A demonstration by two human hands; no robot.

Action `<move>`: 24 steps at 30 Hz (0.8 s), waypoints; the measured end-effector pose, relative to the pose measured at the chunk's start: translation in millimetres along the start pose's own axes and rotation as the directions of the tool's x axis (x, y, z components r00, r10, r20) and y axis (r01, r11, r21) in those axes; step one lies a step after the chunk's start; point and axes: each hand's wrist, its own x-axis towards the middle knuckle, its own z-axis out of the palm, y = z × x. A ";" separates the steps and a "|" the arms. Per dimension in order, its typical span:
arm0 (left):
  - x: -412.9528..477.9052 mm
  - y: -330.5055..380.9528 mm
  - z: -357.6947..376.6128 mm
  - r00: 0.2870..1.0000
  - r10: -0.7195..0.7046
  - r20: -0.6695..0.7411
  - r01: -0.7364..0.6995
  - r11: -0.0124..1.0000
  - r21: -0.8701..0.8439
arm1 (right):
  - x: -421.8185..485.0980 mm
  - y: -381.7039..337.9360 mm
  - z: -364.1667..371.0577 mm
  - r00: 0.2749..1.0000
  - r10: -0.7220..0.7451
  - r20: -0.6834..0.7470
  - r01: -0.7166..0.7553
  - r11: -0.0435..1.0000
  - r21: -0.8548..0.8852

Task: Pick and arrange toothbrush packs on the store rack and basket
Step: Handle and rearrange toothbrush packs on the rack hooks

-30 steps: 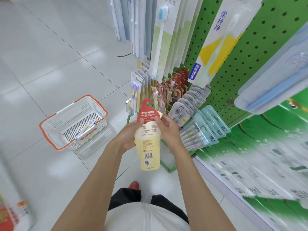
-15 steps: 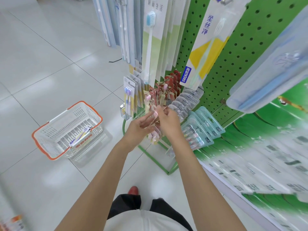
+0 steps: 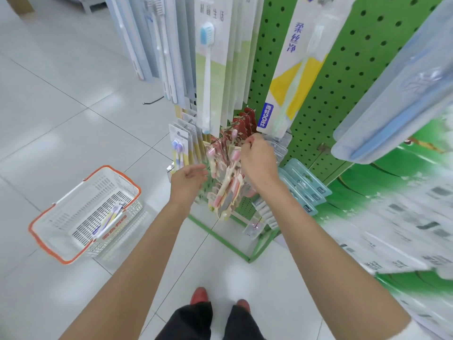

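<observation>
On tile floor (image 3: 61,106), basket (image 3: 81,200); left hand (image 3: 187,176) slack, right hand (image 3: 257,160) pinches red pack (image 3: 239,126) on rack (image 3: 343,82).

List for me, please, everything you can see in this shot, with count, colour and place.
basket: one, white with orange rim, floor at left
pack in basket: one, purple and yellow, lying inside
pegboard rack: one, green, right
red-topped packs: several, red and cream, hanging at centre
purple-brush packs: a row, white, left of those
tall packs: many, white and pale blue, hanging above
teal packs: several, teal, low on rack
shoes: two, red, bottom
left hand: open, beside the red-topped packs
right hand: fingers pinch the top of one
</observation>
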 end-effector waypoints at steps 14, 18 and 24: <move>45.6 6.3 21.3 0.981 0.190 -0.034 -0.184 0.974 0.136 | 36.5 -9.8 11.1 0.993 -0.099 0.072 0.121 0.876 -0.467; 49.8 4.3 16.6 0.969 0.240 -0.053 -0.228 0.959 0.171 | 46.9 -10.1 20.2 0.986 -0.149 0.078 0.167 0.826 -0.539; 67.4 4.3 6.8 0.935 0.353 -0.040 -0.338 0.919 0.204 | 71.8 -0.3 33.5 0.979 -0.192 0.062 0.192 0.794 -0.577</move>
